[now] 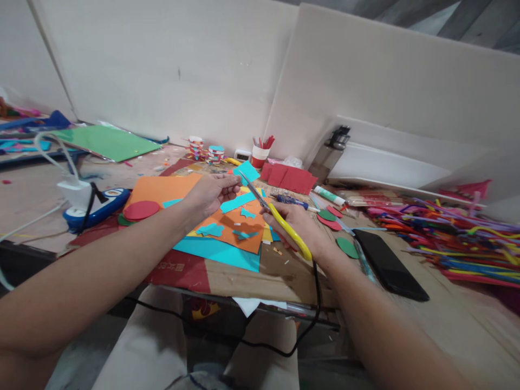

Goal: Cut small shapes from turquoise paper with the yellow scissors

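Over the bench (pixel 284 276), left hand (pixel 211 192) pinches a cyan piece (pixel 246 172); right hand (pixel 296 227) grips scissors (pixel 280 219), blades at its edge; cut scraps (pixel 211 229) already litter orange paper (pixel 239 222)

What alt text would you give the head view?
A person's left hand pinches a small turquoise paper piece while the right hand points yellow-handled metal scissors at it. Below lie an orange paper sheet and turquoise scraps on a cluttered table; a flat black phone and a pile of multicoloured pipe cleaners sit to the right.
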Action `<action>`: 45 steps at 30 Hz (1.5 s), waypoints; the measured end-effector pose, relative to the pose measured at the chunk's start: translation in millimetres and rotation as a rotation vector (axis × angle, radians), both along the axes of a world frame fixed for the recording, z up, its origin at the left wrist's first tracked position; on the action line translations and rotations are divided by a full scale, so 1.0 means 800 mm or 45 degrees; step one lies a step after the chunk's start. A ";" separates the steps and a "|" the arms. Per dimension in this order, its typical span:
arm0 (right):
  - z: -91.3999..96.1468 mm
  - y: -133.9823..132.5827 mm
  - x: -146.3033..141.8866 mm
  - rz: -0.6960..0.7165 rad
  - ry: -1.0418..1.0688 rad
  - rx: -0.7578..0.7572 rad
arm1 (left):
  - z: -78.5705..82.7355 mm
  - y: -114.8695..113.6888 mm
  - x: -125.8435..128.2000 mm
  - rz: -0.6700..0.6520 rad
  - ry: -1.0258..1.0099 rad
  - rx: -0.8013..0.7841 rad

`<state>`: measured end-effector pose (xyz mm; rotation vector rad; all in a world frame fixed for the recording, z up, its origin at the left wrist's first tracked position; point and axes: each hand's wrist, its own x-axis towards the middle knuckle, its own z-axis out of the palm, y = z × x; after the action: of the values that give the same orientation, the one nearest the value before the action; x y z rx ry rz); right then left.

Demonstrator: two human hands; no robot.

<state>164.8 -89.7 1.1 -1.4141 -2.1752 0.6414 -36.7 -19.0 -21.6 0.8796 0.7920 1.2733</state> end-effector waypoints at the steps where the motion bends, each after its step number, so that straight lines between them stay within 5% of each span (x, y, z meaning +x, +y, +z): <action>1: 0.000 0.000 0.000 -0.002 -0.004 0.010 | 0.000 0.000 0.000 -0.005 0.005 0.002; 21: -0.003 0.002 -0.001 -0.034 -0.083 0.121 | -0.006 0.000 0.001 0.020 0.036 0.057; 45: -0.006 0.004 0.000 -0.041 0.007 0.036 | -0.002 -0.001 0.000 -0.006 0.044 0.075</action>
<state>164.5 -86.3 -3.5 -1.4282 -2.1444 0.5997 -36.7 -19.6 -23.6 0.9526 0.7825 1.2856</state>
